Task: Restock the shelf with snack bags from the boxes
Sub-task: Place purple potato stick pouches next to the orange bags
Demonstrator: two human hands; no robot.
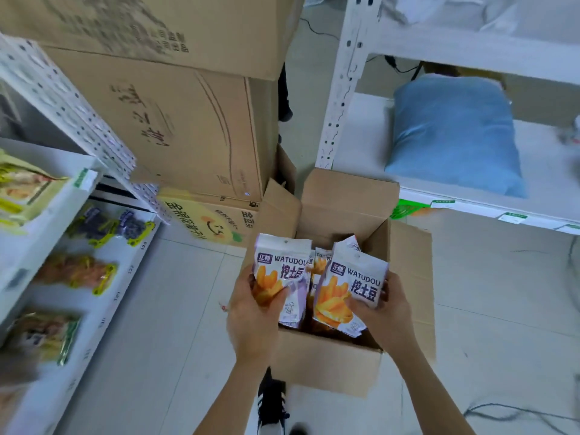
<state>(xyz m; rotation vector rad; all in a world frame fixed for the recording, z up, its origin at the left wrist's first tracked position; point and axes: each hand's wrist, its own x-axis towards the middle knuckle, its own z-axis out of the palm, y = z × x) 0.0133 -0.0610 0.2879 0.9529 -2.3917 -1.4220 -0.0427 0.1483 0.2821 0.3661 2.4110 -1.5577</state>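
An open cardboard box (329, 365) stands on the floor in front of me. My left hand (251, 321) grips a white and purple WATUDOU snack bag (284, 262) above the box's left side. My right hand (384, 318) grips a second bag of the same kind (354, 277) over the box's middle. More such bags (320, 262) stand inside the box between the two held ones. The white shelf (103, 296) on the left carries several other snack packs lying flat.
Large stacked cartons (175, 120) rise behind the box, with a yellow printed carton (201, 218) at their foot. A white metal rack (351, 89) on the right holds a blue pillow (455, 133). My shoe (271, 400) is just below the box. Cables lie on the floor at right.
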